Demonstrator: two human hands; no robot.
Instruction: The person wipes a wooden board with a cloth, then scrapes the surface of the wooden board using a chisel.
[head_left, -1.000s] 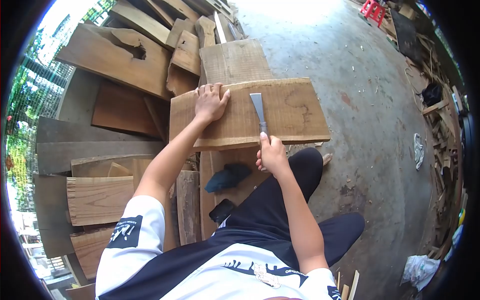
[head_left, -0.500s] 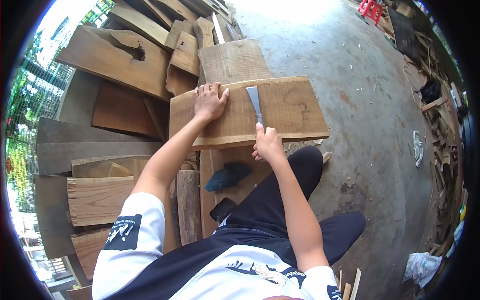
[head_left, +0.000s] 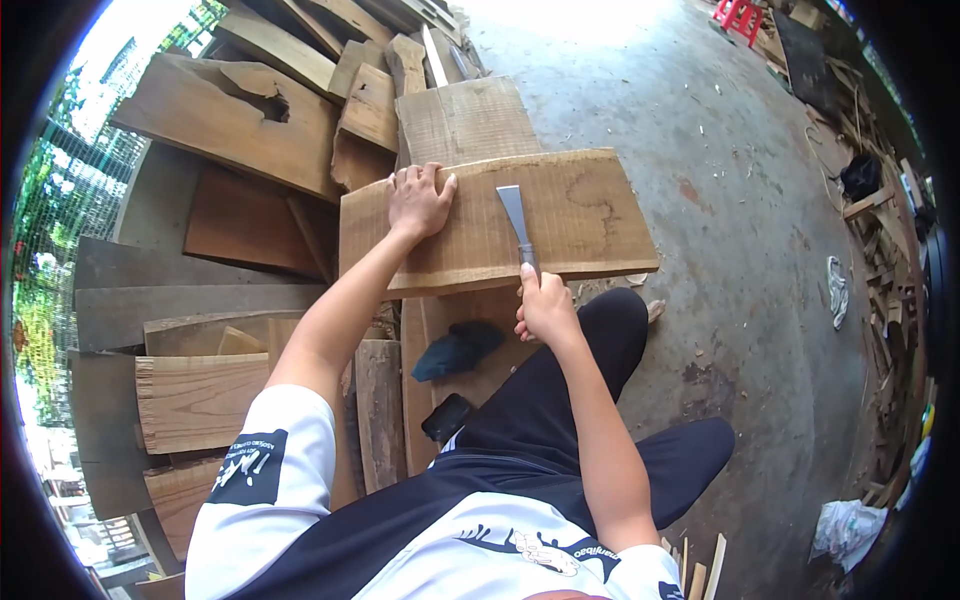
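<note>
A wide wooden board [head_left: 460,240] with a darker wavy grain patch lies across in front of me, above my legs. My left hand [head_left: 420,203] presses on its left part, with fingers hooked at the far edge and the thumb spread on the face. My right hand [head_left: 545,305] is closed round the dark handle of a scraper [head_left: 514,213] near the board's near edge. The scraper's flared metal blade points away from me over the middle of the board. Whether its tip touches the wood, I cannot tell.
Many planks and slabs [head_left: 230,125] are stacked to the left and beyond the board. A dark blue cloth [head_left: 458,350] and a black phone-like object [head_left: 447,418] lie below it. Concrete floor [head_left: 700,200] extends right, towards a red stool [head_left: 738,20] and scrap wood [head_left: 890,330].
My right hand has drawn the scraper back towards me and slightly right along the board. My left hand stays in the same place on the board.
</note>
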